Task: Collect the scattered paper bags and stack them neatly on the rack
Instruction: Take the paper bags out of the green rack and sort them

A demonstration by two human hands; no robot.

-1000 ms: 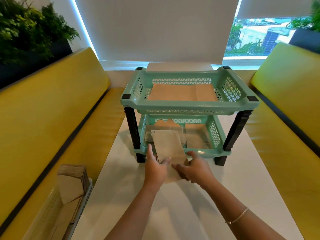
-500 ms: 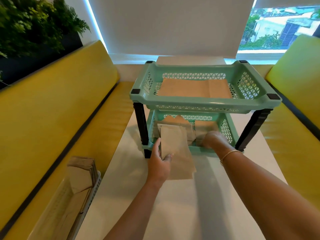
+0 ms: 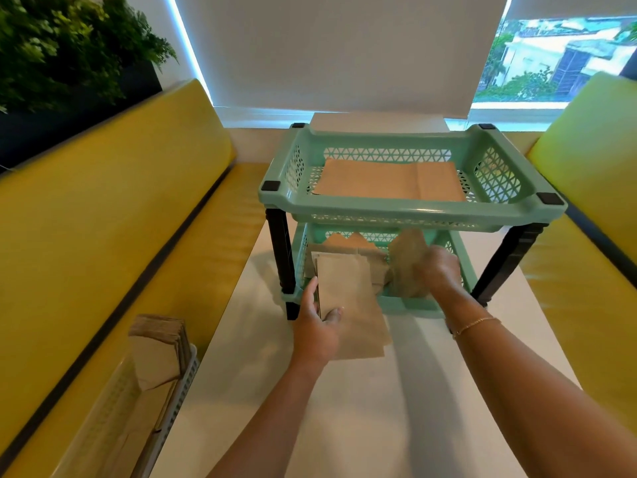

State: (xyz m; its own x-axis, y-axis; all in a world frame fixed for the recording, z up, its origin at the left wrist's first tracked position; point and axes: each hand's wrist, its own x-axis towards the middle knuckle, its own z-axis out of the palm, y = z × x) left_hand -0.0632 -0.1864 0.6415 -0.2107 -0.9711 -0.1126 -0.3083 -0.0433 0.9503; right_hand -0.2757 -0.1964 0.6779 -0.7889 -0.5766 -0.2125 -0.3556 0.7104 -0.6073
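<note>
A mint-green two-tier rack (image 3: 396, 210) with black legs stands on the white table (image 3: 396, 408). Flat brown paper bags (image 3: 389, 181) lie in its top tray. Several more bags (image 3: 358, 248) lie loosely in the bottom tray. My left hand (image 3: 315, 327) holds a small stack of bags (image 3: 348, 305) that juts out over the tray's front rim onto the table. My right hand (image 3: 439, 269) reaches into the right side of the bottom tray and grips a crumpled-looking bag (image 3: 406, 260), lifted on end.
A white basket (image 3: 172, 391) holding more paper bags (image 3: 160, 353) sits on the yellow bench (image 3: 103, 253) at my lower left. A second yellow bench (image 3: 586, 188) runs along the right. Plants (image 3: 69, 46) stand at the upper left, and a window with a blind lies behind the rack.
My right hand left the stack at the front, reached into the bottom tray's right side and lifted a bag there. My left hand stayed on the front stack.
</note>
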